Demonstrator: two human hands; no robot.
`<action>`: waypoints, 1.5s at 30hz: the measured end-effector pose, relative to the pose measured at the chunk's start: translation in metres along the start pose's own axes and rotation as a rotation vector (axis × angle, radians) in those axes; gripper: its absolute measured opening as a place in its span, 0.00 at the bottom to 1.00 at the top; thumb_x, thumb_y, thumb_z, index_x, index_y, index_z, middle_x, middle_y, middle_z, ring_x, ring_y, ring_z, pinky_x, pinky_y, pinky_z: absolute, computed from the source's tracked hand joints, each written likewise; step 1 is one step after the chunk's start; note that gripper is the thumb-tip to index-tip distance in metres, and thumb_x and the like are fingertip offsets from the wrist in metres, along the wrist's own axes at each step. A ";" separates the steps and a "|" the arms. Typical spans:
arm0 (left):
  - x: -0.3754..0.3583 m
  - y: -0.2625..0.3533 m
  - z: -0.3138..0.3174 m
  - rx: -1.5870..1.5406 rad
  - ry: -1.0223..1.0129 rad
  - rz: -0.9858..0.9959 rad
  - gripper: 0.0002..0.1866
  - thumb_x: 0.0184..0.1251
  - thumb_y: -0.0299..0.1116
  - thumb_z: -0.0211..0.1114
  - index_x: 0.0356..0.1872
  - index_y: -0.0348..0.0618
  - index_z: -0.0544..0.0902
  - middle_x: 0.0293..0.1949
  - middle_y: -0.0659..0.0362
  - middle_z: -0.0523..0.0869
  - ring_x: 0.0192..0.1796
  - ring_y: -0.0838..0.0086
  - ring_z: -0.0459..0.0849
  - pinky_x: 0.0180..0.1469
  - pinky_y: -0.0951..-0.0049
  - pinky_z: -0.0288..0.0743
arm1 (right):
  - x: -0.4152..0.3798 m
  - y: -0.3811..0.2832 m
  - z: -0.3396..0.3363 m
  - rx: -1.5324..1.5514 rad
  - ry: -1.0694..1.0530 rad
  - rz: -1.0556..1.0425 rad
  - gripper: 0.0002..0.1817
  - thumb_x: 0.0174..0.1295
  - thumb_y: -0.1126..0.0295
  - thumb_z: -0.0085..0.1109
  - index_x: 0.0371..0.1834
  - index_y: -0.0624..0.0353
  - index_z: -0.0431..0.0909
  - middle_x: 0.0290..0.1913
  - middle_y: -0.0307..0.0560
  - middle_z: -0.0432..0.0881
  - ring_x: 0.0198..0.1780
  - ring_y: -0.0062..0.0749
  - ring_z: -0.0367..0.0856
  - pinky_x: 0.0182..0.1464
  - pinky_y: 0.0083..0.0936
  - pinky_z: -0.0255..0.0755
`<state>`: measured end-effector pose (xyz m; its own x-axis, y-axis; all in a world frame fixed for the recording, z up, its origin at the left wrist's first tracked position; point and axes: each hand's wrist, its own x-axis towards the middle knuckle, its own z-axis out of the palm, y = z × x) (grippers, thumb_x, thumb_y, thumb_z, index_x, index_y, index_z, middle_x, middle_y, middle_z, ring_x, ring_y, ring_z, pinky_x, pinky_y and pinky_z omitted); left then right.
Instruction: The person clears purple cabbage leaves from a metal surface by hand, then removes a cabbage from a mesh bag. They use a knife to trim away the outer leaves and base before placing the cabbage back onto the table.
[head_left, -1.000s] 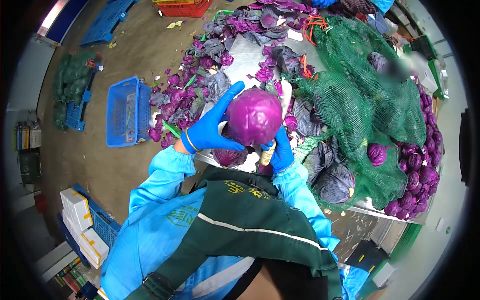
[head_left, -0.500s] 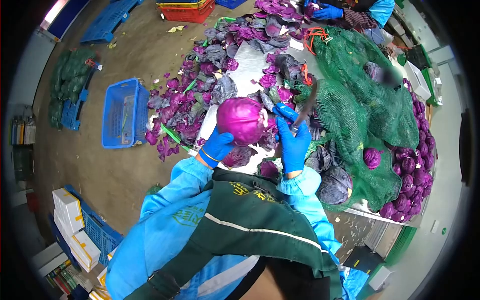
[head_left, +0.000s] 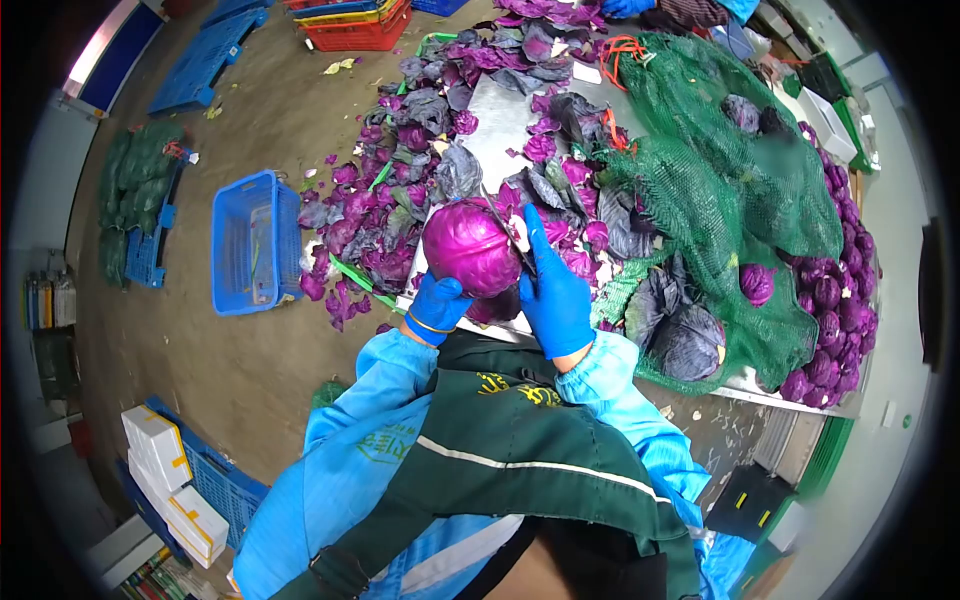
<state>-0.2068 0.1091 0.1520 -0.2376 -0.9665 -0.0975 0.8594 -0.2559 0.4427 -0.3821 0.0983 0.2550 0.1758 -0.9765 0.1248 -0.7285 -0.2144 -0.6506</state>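
Note:
A peeled purple cabbage (head_left: 466, 250) rests in my left hand (head_left: 438, 306), whose blue-gloved fingers hold it from below on the left. My right hand (head_left: 556, 300), gloved in blue too, is closed on a knife (head_left: 501, 218) at the cabbage's right side. The blade lies against the pale stem end, pointing up and away from me. The knife's handle is mostly hidden by my right fingers. Loose purple leaves (head_left: 400, 215) are heaped beyond and beside my hands. To the right sits a darker, unpeeled cabbage (head_left: 690, 342) with its outer leaves on.
Green mesh sacking (head_left: 700, 190) covers the table's right part, with a small cabbage (head_left: 757, 284) on it. Many peeled cabbages (head_left: 830, 320) line the right edge. A blue crate (head_left: 228, 295) stands on the floor at left. A co-worker's gloved hand (head_left: 628, 8) shows at the top.
My right hand has turned and brought the knife left, from pointing up and right to lying against the cabbage's stem end. The cabbage has shifted slightly left. The view has tilted a little.

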 end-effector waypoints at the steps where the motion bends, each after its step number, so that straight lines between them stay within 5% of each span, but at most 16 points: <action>1: -0.001 -0.001 0.003 0.092 0.007 0.006 0.49 0.47 0.38 0.77 0.70 0.46 0.57 0.67 0.53 0.65 0.69 0.55 0.64 0.71 0.49 0.57 | -0.002 0.002 0.001 -0.031 0.015 0.039 0.46 0.51 0.76 0.58 0.75 0.40 0.49 0.39 0.53 0.82 0.27 0.49 0.80 0.28 0.39 0.72; 7: -0.009 -0.020 -0.022 0.497 -0.030 0.012 0.39 0.58 0.40 0.69 0.69 0.46 0.59 0.67 0.51 0.65 0.69 0.56 0.64 0.71 0.49 0.58 | -0.026 0.049 0.020 -0.010 0.173 0.111 0.44 0.52 0.76 0.55 0.75 0.40 0.50 0.35 0.53 0.82 0.27 0.47 0.81 0.30 0.39 0.73; 10: -0.004 -0.007 0.007 0.866 -0.107 0.065 0.30 0.69 0.41 0.56 0.69 0.46 0.59 0.67 0.51 0.66 0.68 0.56 0.65 0.70 0.50 0.59 | -0.049 0.089 0.031 -0.081 0.045 0.411 0.36 0.59 0.73 0.53 0.73 0.44 0.54 0.29 0.53 0.82 0.25 0.43 0.81 0.29 0.37 0.74; 13: 0.011 -0.006 0.010 -0.141 -0.374 -0.003 0.41 0.58 0.51 0.65 0.70 0.49 0.58 0.69 0.51 0.63 0.71 0.55 0.61 0.72 0.49 0.52 | -0.060 0.091 0.018 0.646 0.097 0.719 0.25 0.67 0.63 0.54 0.67 0.47 0.66 0.22 0.36 0.77 0.22 0.19 0.75 0.26 0.24 0.72; 16: 0.029 -0.015 0.068 0.106 -0.142 -0.132 0.46 0.56 0.53 0.67 0.72 0.49 0.55 0.70 0.51 0.59 0.72 0.53 0.58 0.74 0.50 0.49 | -0.051 0.089 -0.021 1.115 0.091 0.464 0.28 0.64 0.67 0.58 0.69 0.48 0.65 0.50 0.33 0.80 0.24 0.10 0.70 0.27 0.14 0.69; 19: 0.041 -0.054 0.122 0.253 -0.093 -0.283 0.47 0.58 0.51 0.66 0.73 0.49 0.51 0.71 0.50 0.57 0.72 0.53 0.57 0.74 0.50 0.50 | -0.056 0.097 -0.068 1.117 0.136 0.263 0.41 0.57 0.68 0.65 0.73 0.51 0.54 0.64 0.39 0.71 0.40 0.14 0.74 0.32 0.14 0.71; 23: 0.066 -0.123 0.204 0.251 -0.534 -0.291 0.41 0.66 0.37 0.61 0.74 0.52 0.47 0.71 0.52 0.56 0.70 0.57 0.61 0.65 0.54 0.68 | -0.083 0.157 -0.115 1.487 0.315 0.376 0.32 0.57 0.67 0.66 0.64 0.54 0.63 0.35 0.37 0.76 0.25 0.17 0.72 0.26 0.16 0.69; 24: 0.082 -0.146 0.200 0.869 -0.600 -0.126 0.42 0.66 0.32 0.60 0.74 0.55 0.44 0.71 0.52 0.55 0.68 0.57 0.65 0.61 0.54 0.73 | -0.090 0.168 -0.135 1.626 0.372 0.326 0.28 0.59 0.63 0.65 0.61 0.54 0.64 0.35 0.37 0.76 0.26 0.18 0.72 0.26 0.16 0.69; 25: 0.073 -0.154 0.251 0.518 -0.336 -0.424 0.58 0.47 0.50 0.75 0.75 0.54 0.44 0.72 0.52 0.53 0.70 0.54 0.63 0.62 0.55 0.71 | -0.097 0.179 -0.154 1.762 0.426 0.268 0.25 0.60 0.60 0.63 0.58 0.53 0.66 0.35 0.37 0.76 0.26 0.18 0.72 0.26 0.16 0.68; 28: 0.087 -0.213 0.278 0.530 -0.435 -0.447 0.57 0.46 0.43 0.76 0.74 0.52 0.47 0.71 0.52 0.57 0.66 0.57 0.68 0.59 0.59 0.75 | -0.115 0.231 -0.213 1.799 0.545 0.351 0.27 0.65 0.44 0.50 0.61 0.48 0.66 0.42 0.37 0.77 0.25 0.17 0.66 0.24 0.18 0.63; 29: 0.091 -0.236 0.265 0.532 -0.498 -0.438 0.45 0.56 0.28 0.69 0.73 0.48 0.53 0.70 0.52 0.61 0.65 0.60 0.70 0.61 0.59 0.70 | -0.115 0.246 -0.235 1.798 0.626 0.335 0.28 0.66 0.43 0.49 0.62 0.47 0.65 0.45 0.38 0.77 0.24 0.17 0.66 0.23 0.16 0.63; 34: 0.066 -0.308 0.189 1.691 -0.843 0.024 0.55 0.33 0.49 0.82 0.67 0.42 0.64 0.65 0.42 0.63 0.67 0.48 0.63 0.68 0.55 0.59 | -0.104 0.377 -0.356 1.607 1.001 0.222 0.29 0.63 0.43 0.53 0.61 0.45 0.67 0.49 0.34 0.76 0.25 0.15 0.66 0.20 0.12 0.57; 39: 0.061 -0.328 0.192 1.695 -0.592 -0.040 0.64 0.29 0.51 0.84 0.70 0.39 0.55 0.67 0.42 0.60 0.70 0.49 0.59 0.69 0.55 0.56 | -0.080 0.528 -0.444 1.676 1.127 0.173 0.16 0.58 0.45 0.61 0.37 0.43 0.78 0.30 0.31 0.79 0.24 0.19 0.69 0.25 0.19 0.64; 41: 0.065 -0.343 0.178 1.422 -0.422 -0.137 0.65 0.28 0.49 0.85 0.70 0.37 0.54 0.66 0.45 0.62 0.69 0.55 0.61 0.69 0.58 0.57 | -0.088 0.584 -0.470 1.902 0.925 0.186 0.15 0.59 0.47 0.61 0.34 0.45 0.77 0.27 0.32 0.77 0.25 0.22 0.70 0.28 0.24 0.67; 43: 0.072 -0.349 0.178 1.240 -0.302 -0.195 0.65 0.27 0.46 0.85 0.70 0.36 0.54 0.65 0.48 0.64 0.67 0.60 0.64 0.69 0.61 0.58 | -0.074 0.622 -0.482 1.586 1.232 0.260 0.14 0.62 0.51 0.59 0.33 0.49 0.77 0.25 0.36 0.76 0.25 0.26 0.71 0.28 0.29 0.67; 45: 0.079 -0.343 0.161 1.367 -0.308 -0.114 0.63 0.29 0.43 0.85 0.70 0.35 0.54 0.64 0.49 0.65 0.66 0.62 0.66 0.69 0.64 0.58 | -0.080 0.660 -0.477 1.566 1.034 0.261 0.13 0.64 0.55 0.58 0.35 0.52 0.77 0.25 0.41 0.77 0.26 0.29 0.72 0.29 0.31 0.68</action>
<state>-0.5932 0.1240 0.1357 -0.5168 -0.8530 -0.0732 -0.2420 0.0636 0.9682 -1.1931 0.0232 0.1728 -0.6690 -0.7328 -0.1242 0.6118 -0.4482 -0.6518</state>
